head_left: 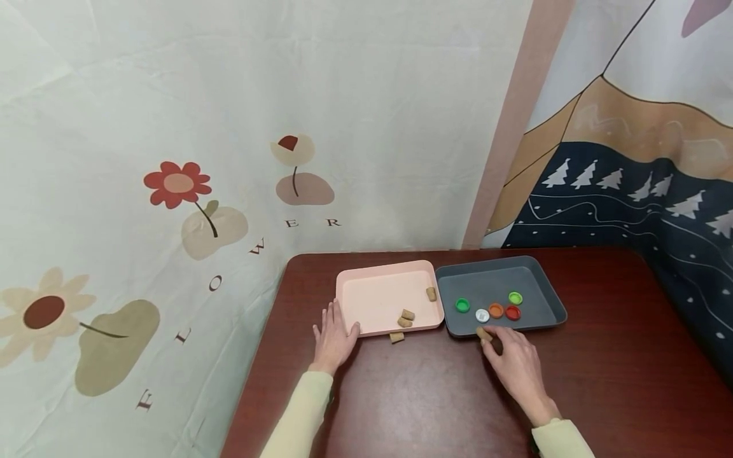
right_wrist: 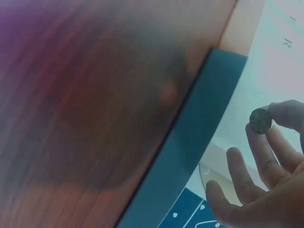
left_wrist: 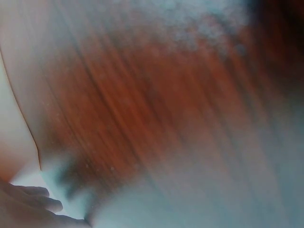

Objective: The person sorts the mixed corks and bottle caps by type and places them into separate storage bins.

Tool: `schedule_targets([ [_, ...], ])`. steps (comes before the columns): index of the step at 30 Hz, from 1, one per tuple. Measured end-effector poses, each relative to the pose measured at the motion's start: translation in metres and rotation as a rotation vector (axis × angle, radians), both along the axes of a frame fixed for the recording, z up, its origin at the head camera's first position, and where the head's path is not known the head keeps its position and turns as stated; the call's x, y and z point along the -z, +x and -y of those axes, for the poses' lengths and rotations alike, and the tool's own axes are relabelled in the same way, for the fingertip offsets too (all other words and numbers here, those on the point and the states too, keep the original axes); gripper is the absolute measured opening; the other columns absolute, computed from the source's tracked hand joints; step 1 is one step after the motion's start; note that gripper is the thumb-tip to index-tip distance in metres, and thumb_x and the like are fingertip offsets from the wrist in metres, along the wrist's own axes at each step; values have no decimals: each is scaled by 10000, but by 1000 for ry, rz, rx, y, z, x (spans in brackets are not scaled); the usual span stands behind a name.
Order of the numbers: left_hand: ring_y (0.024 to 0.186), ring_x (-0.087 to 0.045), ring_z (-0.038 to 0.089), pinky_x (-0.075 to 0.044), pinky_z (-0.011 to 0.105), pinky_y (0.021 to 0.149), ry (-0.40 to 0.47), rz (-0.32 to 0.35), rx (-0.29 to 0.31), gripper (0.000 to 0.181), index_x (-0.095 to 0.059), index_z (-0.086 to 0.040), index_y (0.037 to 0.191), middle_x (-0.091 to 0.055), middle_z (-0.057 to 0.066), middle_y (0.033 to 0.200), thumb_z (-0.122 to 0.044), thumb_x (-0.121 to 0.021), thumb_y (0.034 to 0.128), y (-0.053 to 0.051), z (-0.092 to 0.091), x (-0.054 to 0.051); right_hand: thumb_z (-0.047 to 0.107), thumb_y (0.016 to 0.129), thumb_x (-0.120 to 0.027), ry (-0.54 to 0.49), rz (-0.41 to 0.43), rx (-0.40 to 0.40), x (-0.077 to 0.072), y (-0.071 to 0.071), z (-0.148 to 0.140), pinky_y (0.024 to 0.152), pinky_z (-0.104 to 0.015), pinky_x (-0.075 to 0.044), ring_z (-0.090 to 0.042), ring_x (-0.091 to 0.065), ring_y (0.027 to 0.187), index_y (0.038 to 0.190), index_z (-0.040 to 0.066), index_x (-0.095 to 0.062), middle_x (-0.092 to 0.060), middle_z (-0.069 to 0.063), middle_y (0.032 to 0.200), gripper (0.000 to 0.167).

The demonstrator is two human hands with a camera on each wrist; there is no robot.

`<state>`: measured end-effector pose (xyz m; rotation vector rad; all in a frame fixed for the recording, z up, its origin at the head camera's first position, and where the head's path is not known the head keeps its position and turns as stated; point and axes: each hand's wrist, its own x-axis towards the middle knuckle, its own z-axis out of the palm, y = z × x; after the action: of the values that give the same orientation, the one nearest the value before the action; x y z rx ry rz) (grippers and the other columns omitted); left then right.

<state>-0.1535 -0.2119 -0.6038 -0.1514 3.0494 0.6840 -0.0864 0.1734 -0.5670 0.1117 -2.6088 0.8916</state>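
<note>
My right hand (head_left: 517, 362) pinches a cork (head_left: 483, 333) between thumb and fingertips at the front edge of the dark grey tray (head_left: 487, 282). In the right wrist view the cork (right_wrist: 261, 121) shows its round end, with the other fingers (right_wrist: 266, 166) spread apart. Fingers extended, my left hand (head_left: 335, 340) rests against the left front corner of the pink tray (head_left: 372, 296). Its fingers (left_wrist: 31, 202) appear at the lower left of the blurred left wrist view. Three corks, one of them at the right side (head_left: 431, 294), lie inside the pink tray.
Another cork (head_left: 397, 337) lies on the dark red table (head_left: 424, 394) before the pink tray. Small round caps sit in the grey tray: green (head_left: 462, 305), white (head_left: 482, 315), orange (head_left: 495, 310), red (head_left: 513, 312) and light green (head_left: 515, 298). Printed cloth (head_left: 401, 127) hangs behind.
</note>
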Motion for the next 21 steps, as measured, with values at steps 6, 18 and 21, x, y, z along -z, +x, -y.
schedule_targets([
  [6,1556,-178,427,-136,744,1163,2,-4,-2,902,-125,-5,1649,-234,246,1673,-489,-526,1001,0,0,-1,77,856,-819,-77,-10,-21,-6,-9,14,835,-604,-514,-428,-659,1027,1145,27,-750,-733,-184,1106,301],
  [18,1556,-182,424,-142,739,1165,1,-9,-4,901,-134,-9,1649,-222,241,1679,-492,-531,1001,1,0,-1,143,903,-801,-107,47,-79,-18,-38,58,885,-560,-525,-366,-662,1079,1197,75,-750,-735,-134,1146,306],
  [21,1555,-187,424,-149,741,1163,-3,-19,-6,899,-141,-10,1649,-223,239,1680,-490,-534,998,1,0,1,136,901,-799,-112,42,-82,-20,-45,67,886,-557,-526,-369,-664,1075,1189,69,-749,-739,-132,1134,300],
])
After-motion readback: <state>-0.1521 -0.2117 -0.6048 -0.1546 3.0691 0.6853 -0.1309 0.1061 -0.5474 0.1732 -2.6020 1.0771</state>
